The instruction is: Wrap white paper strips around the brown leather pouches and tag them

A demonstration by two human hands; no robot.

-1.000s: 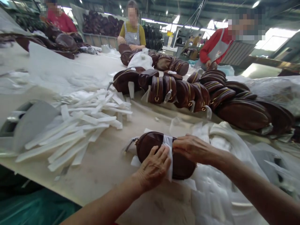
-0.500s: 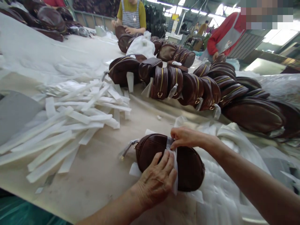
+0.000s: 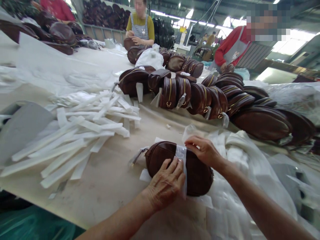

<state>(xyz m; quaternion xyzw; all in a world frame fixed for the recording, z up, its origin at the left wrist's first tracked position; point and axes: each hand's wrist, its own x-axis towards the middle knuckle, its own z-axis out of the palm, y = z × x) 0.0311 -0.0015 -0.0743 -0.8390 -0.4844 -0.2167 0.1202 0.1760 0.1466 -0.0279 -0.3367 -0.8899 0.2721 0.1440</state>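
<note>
A dark brown oval zip bag (image 3: 160, 155) lies on the table in front of me, with a translucent white strip (image 3: 181, 152) running across its middle. My left hand (image 3: 166, 183) rests over the strip and the bag's near side, its fingers extended and slightly bent. At the far edge of the bag, my right hand (image 3: 203, 150) has thumb and fingertips drawn together beside the strip's upper end; whatever is between them is too small to make out. A plastic-wrapped zip pull (image 3: 137, 158) sticks out from the bag's left end.
Loose white strips (image 3: 82, 133) are heaped at the left. Brown bags (image 3: 195, 95) stand in rows beyond my hands. White foam sheeting (image 3: 232, 193) lies to the right. Two people, one in a checked apron (image 3: 139, 31) and one in red sleeves (image 3: 225, 48), work across the table.
My right fingers have come up off the strip and shifted slightly right, uncovering its upper end. My left hand stays on the bag. The camera view has tilted slightly.
</note>
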